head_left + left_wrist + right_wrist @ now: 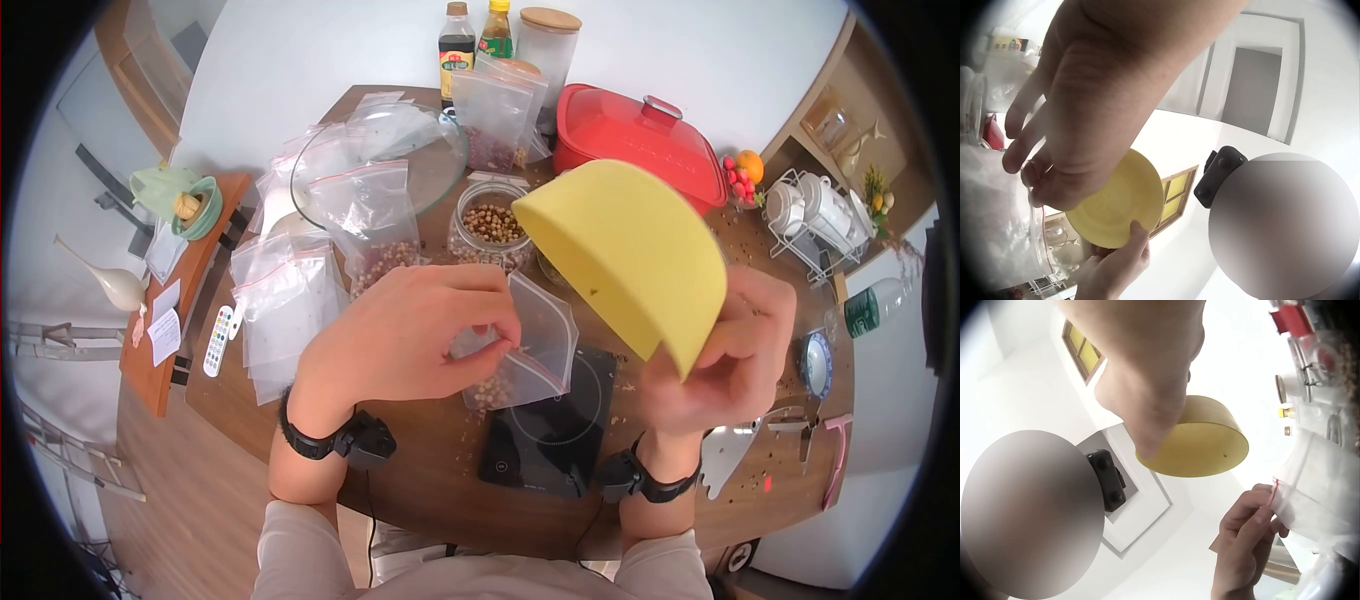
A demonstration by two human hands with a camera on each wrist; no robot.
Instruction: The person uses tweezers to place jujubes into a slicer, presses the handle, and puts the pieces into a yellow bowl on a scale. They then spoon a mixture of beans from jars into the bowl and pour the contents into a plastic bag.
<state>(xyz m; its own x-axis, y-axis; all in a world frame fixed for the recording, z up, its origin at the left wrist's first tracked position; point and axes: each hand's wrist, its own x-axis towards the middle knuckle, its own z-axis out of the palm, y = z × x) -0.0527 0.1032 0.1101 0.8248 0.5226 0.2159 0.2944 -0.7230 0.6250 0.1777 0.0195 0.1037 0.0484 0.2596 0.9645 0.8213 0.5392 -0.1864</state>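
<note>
My left hand [405,335] pinches the edge of a clear zip bag [545,335] between thumb and forefinger. The bag's mouth is open, and some pale round seeds [488,392] lie at its bottom. In my right hand [735,355] a yellow bowl [640,245] is held tipped on its side, above and to the right of the bag. A small dark speck sticks to the bowl's inner wall, which the right wrist view also shows. Behind the bag stands a glass jar [460,225] filled with brown and cream seeds.
Under the bag lies a black induction cooktop [550,440]. More zip bags [285,310], a glass lid [440,150] and a remote control [217,340] are at the left. A red lidded pan [630,140] and sauce bottles [457,50] stand behind; a cleaver [730,450] lies at the right.
</note>
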